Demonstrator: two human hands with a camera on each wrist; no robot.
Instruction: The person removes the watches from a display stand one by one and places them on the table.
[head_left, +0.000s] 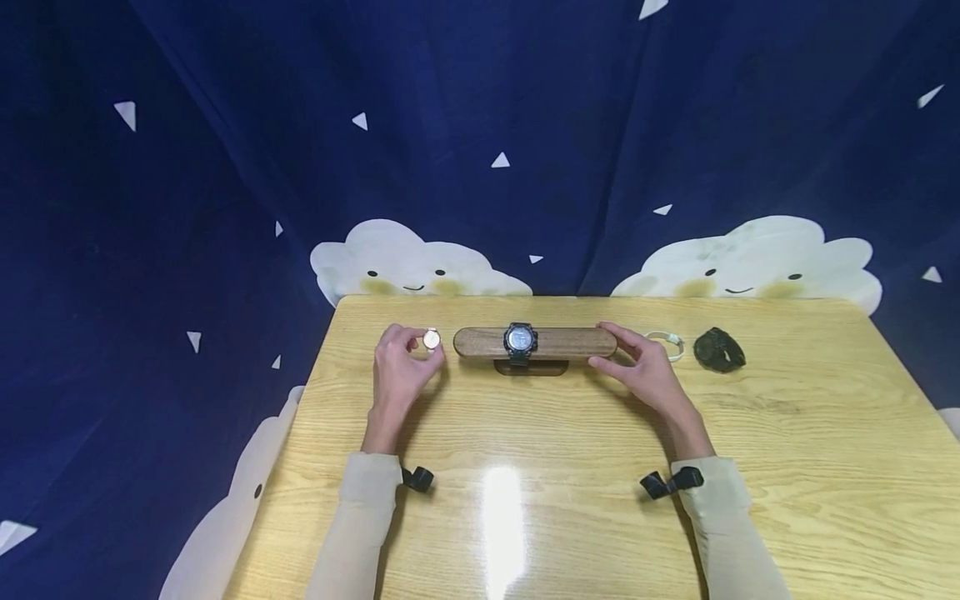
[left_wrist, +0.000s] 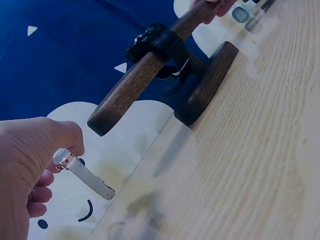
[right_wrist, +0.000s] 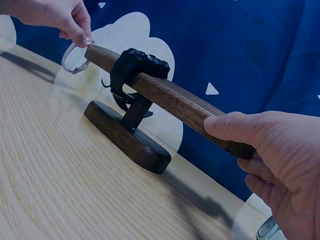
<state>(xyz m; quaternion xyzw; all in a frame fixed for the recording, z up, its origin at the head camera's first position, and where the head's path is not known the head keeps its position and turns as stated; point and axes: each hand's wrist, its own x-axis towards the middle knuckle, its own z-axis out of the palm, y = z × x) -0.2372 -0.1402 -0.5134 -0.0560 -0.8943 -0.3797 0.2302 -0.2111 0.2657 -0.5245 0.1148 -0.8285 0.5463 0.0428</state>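
Beside the stand (head_left: 570, 342) the right hand (head_left: 649, 372) grips, the left hand (head_left: 399, 369) pinches a watch (head_left: 431, 339).

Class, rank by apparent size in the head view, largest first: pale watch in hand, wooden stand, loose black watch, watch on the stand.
1. Wooden stand
2. Loose black watch
3. Watch on the stand
4. Pale watch in the left hand
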